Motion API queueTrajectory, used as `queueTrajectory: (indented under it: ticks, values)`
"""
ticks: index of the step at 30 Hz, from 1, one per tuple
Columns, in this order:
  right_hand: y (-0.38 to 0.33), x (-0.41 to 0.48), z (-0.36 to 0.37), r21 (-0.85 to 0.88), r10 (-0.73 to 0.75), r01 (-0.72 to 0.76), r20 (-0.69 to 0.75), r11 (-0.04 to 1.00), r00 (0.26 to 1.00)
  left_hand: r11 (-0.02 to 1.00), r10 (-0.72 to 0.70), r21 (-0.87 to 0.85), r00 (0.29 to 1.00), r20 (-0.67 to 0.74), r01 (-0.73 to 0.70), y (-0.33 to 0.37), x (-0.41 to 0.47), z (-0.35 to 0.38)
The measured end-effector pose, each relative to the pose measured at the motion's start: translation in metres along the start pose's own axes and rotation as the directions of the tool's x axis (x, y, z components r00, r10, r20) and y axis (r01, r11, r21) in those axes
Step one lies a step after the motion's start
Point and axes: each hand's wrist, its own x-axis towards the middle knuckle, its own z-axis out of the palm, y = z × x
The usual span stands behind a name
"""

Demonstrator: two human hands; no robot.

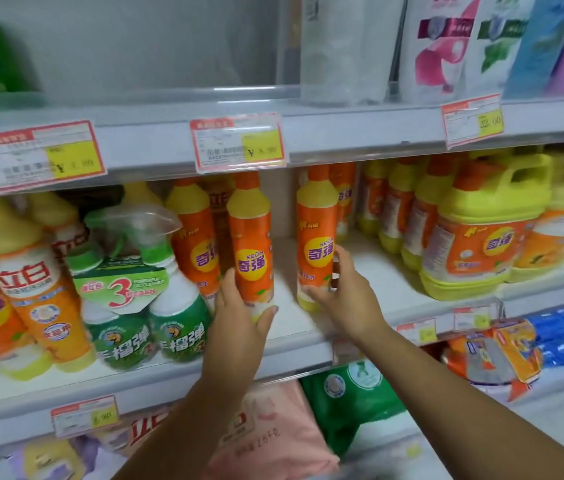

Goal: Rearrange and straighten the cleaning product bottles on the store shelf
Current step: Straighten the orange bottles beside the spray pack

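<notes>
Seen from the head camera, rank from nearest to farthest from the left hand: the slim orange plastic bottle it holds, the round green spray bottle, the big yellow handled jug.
1. Slim orange plastic bottle: gripped by the left hand.
2. Round green spray bottle: just left.
3. Big yellow handled jug: far right, same shelf.

Single head-worn wide-angle view (edges bowed), facing forward, slightly down, close to shelf [391,271] at frame centre.
</notes>
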Motion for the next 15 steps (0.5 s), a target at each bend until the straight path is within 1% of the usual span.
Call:
queueTrajectory:
  ticks: [2,4,7,9,12,15]
  values:
    - [0.005,0.005,-0.007,-0.016,0.005,-0.005,-0.011,1.0,1.0,0.999,-0.037,-0.004,0.999,-0.012,0.037,0.001,0.008,0.006]
    - [0.012,0.013,-0.015,-0.005,0.014,-0.014,-0.021,1.0,1.0,0.998,-0.054,0.014,0.998,0.01,0.054,0.004,0.014,0.01]
    - [0.025,0.031,-0.028,0.023,0.038,-0.037,-0.041,0.999,0.998,0.998,-0.042,0.043,0.998,0.044,0.04,0.006,0.019,0.015]
    - [0.034,0.044,-0.032,0.033,0.055,-0.053,-0.057,0.998,0.997,0.999,-0.028,0.033,0.998,0.065,0.025,0.005,0.02,0.018]
    - [0.043,0.063,-0.032,0.045,0.072,-0.069,-0.063,0.997,0.995,0.999,-0.048,-0.006,0.995,0.083,0.048,0.002,0.019,0.02]
    - [0.05,0.082,-0.027,0.054,0.061,-0.057,-0.085,0.997,0.995,0.998,-0.061,0.005,0.994,0.091,0.061,0.0,0.021,0.021]
